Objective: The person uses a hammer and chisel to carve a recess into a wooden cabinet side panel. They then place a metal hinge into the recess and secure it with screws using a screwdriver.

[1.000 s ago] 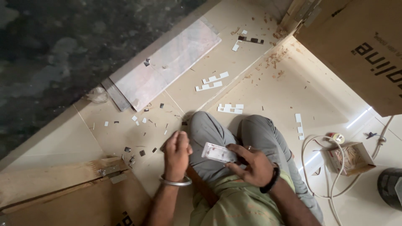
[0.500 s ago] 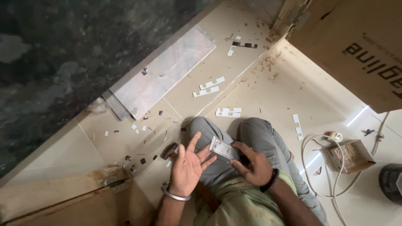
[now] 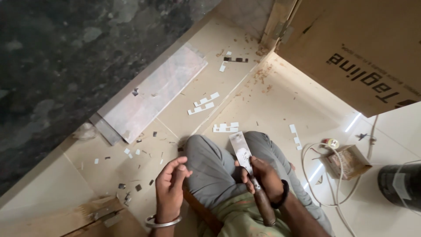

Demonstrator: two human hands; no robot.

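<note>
I sit on a cream tiled floor with grey-trousered knees (image 3: 210, 162) drawn up. My right hand (image 3: 263, 175) grips a putty knife (image 3: 241, 151) by its dark wooden handle, the flat metal blade pointing up over my right knee. My left hand (image 3: 171, 186), with a metal bangle on the wrist, hovers beside my left knee, its fingers curled loosely together; whether they pinch anything small I cannot tell. A black band circles my right wrist.
A pale stone slab (image 3: 153, 94) lies at the foot of a dark wall. Small white strips (image 3: 203, 103) and chips litter the tiles. A large cardboard box (image 3: 359, 48) stands upper right. White cable (image 3: 324, 175), a small box (image 3: 348, 160), a dark cylinder (image 3: 401, 184) at right.
My left hand, spread open half a second ago, has curled its fingers in. The putty knife in my right hand has turned so its blade points up over the knee.
</note>
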